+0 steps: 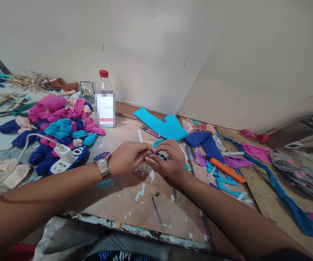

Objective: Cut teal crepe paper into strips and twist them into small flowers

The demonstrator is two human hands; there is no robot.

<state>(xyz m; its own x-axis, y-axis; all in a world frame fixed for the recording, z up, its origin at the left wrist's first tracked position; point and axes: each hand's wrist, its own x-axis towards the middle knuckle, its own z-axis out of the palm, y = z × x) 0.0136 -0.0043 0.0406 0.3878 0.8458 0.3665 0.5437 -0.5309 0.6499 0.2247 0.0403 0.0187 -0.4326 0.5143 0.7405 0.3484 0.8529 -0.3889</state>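
My left hand (128,158), with a metal-band watch on its wrist, meets my right hand (172,159) above the board. Both are closed, and their fingertips pinch a small folded blue piece (160,156) that looks like cloth or paper. Fingers hide much of it. Just beyond lie a bright blue sheet (160,125) with a cut-out edge and a pair of pink thread snips (150,131). White paper scraps (142,189) are scattered on the board below my hands.
At left, pink, navy and blue rolled bundles (60,127) crowd a power strip (69,159) with a plugged-in white charger. A red-capped bottle (104,105) stands behind them. To the right lie an orange utility knife (225,169), offcuts and a long blue strip (276,188). A wall rises behind.
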